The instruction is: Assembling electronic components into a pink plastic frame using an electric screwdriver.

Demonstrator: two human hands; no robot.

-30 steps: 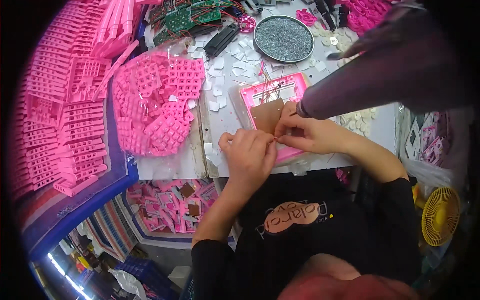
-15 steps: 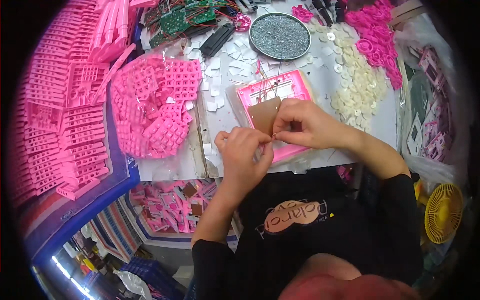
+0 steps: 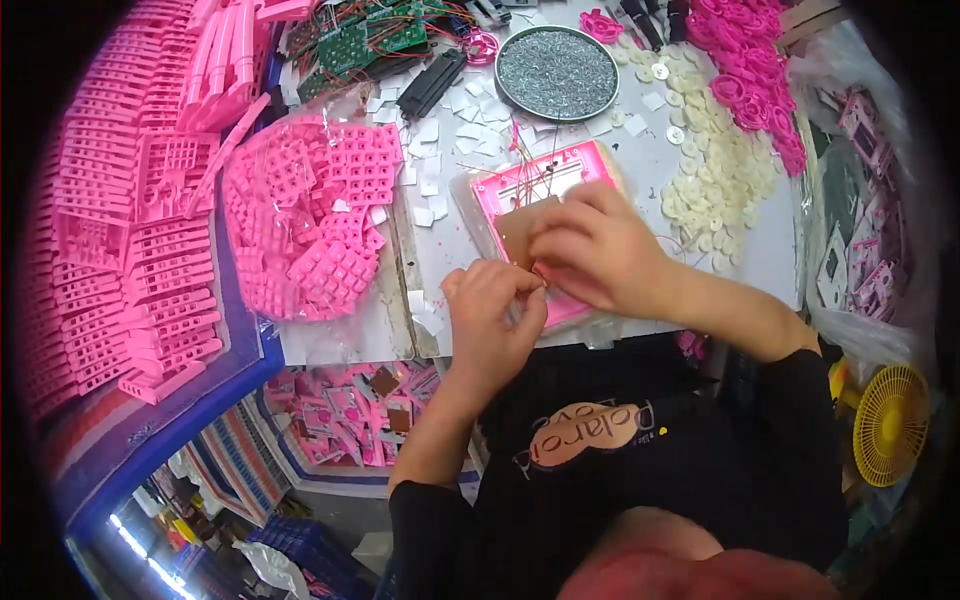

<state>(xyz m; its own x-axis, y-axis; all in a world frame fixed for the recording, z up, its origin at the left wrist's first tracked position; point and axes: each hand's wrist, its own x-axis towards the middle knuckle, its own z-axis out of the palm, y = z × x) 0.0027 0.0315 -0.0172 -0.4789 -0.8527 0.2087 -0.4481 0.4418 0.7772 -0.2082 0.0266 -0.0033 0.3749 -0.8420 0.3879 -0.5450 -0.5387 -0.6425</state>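
**Pink parts all over my desk, both hands on one pink frame**

Pink plastic fills most of what I see. My pale desk carries the work, and to my left lie long rows of pink grid mouldings, packed side by side on a blue-edged surface. Next in size is a clear bag of pink keypad pieces, heaped on the desk's left part. On the far right a drift of cream round discs spreads across the desk, with a pile of pink rings behind it. At the back stands a round tray of small grey metal bits, and left of it lie green circuit boards with a black strip just beside them. White paper squares are scattered between the bag and the tray.

Right before me, in the middle, lies the pink frame, flat on the desk, with thin red wires running across its upper part. A brown card piece sits on it. My right hand rests on the frame's lower half, its grip pressed together over the card's edge. My left hand is just beside it, touching it, its grip pinching something too small to make out at the frame's near corner.
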